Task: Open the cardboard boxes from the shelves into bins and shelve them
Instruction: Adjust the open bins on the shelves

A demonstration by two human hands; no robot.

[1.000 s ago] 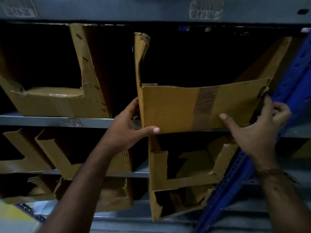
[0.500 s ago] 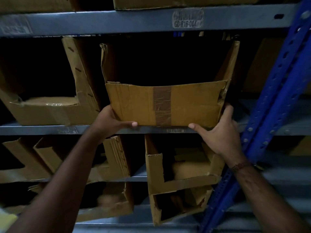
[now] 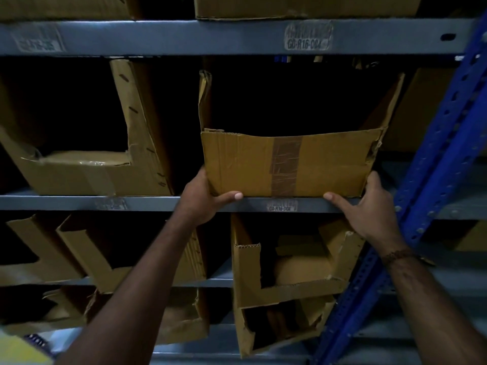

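Head view, looking up at grey metal racking: a cut-open cardboard bin [image 3: 287,164] sits in the middle of the frame on the grey shelf beam [image 3: 147,204], its low front wall crossed by a vertical strip of brown tape [image 3: 286,164] and its taller side walls rising into the dark behind. The left hand [image 3: 204,200] grips the bin's lower left corner, thumb laid along the bottom edge of the front wall and fingers hidden round the side. The right hand [image 3: 374,206] holds the lower right corner the same way, thumb stretched along the bottom edge, fingers wrapped behind the torn right edge. Left of centre on the same shelf stands another cut bin [image 3: 87,172]. Below the beam, more cut bins [image 3: 279,288] fill the lower shelves. A blue perforated upright [image 3: 442,154] runs diagonally down the right side of the frame.
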